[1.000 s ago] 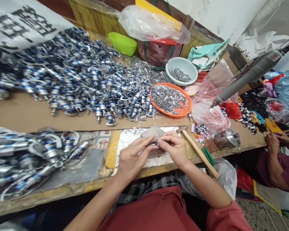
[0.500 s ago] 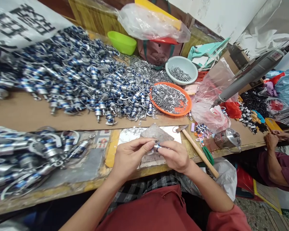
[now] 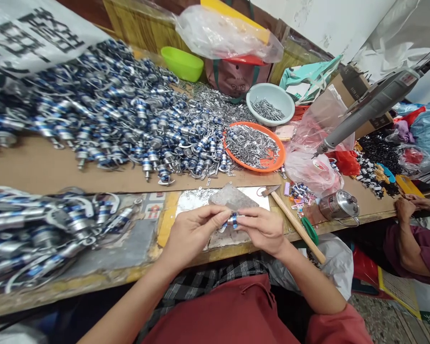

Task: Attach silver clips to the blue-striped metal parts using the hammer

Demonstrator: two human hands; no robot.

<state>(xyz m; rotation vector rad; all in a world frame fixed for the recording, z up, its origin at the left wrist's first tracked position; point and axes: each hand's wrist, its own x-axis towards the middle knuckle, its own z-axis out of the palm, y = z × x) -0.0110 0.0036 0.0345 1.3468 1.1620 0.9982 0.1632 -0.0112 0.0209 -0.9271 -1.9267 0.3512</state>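
My left hand (image 3: 191,234) and my right hand (image 3: 261,229) meet over the bench's front edge, both pinching one small blue-and-silver metal part (image 3: 232,220) between the fingertips. Just behind them lies a grey stone block (image 3: 232,197) on a shiny metal sheet (image 3: 193,200). A wooden-handled hammer (image 3: 294,222) rests to the right of my right hand. An orange plate (image 3: 277,160) of small silver pieces stands further back.
Large heaps of blue-and-silver parts (image 3: 111,114) cover the cardboard at the back and the left front (image 3: 39,229). A pale bowl of pins (image 3: 270,102), a green bowl (image 3: 182,64), a steel tin (image 3: 338,205) and a hanging grey power tool (image 3: 365,110) are at right. Another person's hands (image 3: 408,205) rest at far right.
The part between my fingers has turned so its blue band now shows, and both hands have shifted slightly toward me. The other person's hands moved a little.
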